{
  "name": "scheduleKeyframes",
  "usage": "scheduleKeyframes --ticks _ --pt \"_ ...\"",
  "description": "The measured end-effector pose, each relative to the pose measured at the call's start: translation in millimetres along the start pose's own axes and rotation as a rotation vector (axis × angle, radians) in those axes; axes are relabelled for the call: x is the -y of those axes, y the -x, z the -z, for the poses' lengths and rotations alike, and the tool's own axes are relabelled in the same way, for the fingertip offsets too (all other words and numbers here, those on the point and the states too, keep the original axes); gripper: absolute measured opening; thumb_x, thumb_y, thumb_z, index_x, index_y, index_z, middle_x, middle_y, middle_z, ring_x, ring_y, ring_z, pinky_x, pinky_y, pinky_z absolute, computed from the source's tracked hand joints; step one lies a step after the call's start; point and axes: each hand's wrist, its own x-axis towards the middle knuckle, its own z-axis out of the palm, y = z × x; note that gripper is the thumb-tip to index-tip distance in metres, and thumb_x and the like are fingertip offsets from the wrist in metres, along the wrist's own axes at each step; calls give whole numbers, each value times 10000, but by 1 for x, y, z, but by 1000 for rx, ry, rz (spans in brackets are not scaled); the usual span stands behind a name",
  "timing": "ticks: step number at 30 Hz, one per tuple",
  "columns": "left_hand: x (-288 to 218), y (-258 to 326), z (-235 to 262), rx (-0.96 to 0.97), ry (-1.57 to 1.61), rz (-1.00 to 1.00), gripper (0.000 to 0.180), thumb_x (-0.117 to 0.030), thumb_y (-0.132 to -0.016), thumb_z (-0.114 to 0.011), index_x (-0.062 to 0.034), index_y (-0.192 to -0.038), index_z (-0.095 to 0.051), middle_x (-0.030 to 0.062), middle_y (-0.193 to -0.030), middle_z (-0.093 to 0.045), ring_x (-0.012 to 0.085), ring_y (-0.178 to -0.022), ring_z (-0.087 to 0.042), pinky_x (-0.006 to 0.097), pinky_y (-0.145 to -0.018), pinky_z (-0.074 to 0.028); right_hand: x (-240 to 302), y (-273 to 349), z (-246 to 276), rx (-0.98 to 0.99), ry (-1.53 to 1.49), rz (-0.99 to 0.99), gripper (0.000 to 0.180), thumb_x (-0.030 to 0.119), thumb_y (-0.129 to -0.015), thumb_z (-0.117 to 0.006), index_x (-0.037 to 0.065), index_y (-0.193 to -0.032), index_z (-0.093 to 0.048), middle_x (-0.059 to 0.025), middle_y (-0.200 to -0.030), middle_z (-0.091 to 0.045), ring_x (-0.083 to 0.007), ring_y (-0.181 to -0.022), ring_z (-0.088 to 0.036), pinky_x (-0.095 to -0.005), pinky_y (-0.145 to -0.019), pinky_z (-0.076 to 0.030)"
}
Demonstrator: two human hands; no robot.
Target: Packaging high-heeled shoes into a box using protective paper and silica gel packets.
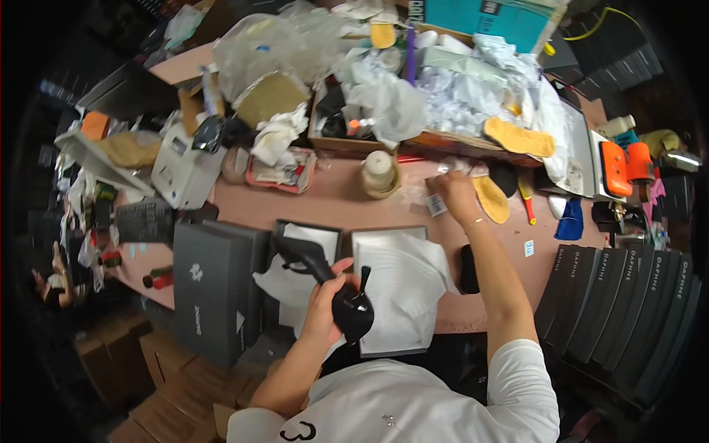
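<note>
A cluttered pinkish surface [332,203] fills the middle of the frame, heaped with crumpled paper and plastic along its upper edge. At lower right stands a row of closed dark shoe boxes [628,295]. Near the lower centre lie two open shoe boxes side by side: the right box [402,292] is lined with white tissue paper and holds no shoe yet; the left box [306,255] also shows white tissue. The left hand [329,295] grips a black high-heeled shoe [353,306] above the boxes, heel pointing up. The right hand [454,193] reaches to centre right, fingers closed on a small clear packet with a tag [437,203], beside a tan insole [491,199]. Packing appears begun, unfinished.
</note>
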Motion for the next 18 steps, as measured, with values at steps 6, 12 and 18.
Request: scheduleKeyframes --ticks 6,12,18 --pt "-9 13 -5 70 -29 -101 475 -190 -882 -550 11 -1291 -418 81 -901 -591 128 -821 -550 267 -713 -479 43 78 87 -285 -1238 -290 64 42 -871 -599 35 -893 -540 -68 -859 -625 -128 -759 -589 -259 -699 -453" --pt "21 43 3 186 -40 23 523 -201 -831 -481 5 -1304 -396 101 -897 -595 212 -806 -596 365 -749 -514 138 204 161 -19 -1433 -122 67 -6 -864 -616 -20 -925 -593 -64 -912 -598 -102 -781 -579 -228 -658 -475" --pt "66 96 21 155 -42 179 512 -174 -851 -440 21 -1314 -339 122 -925 -576 227 -851 -602 373 -804 -503 199 281 163 219 -1371 -166 189 16 -830 -665 0 -1017 -637 -51 -879 -619 -96 -719 -569 -231 -642 -456"
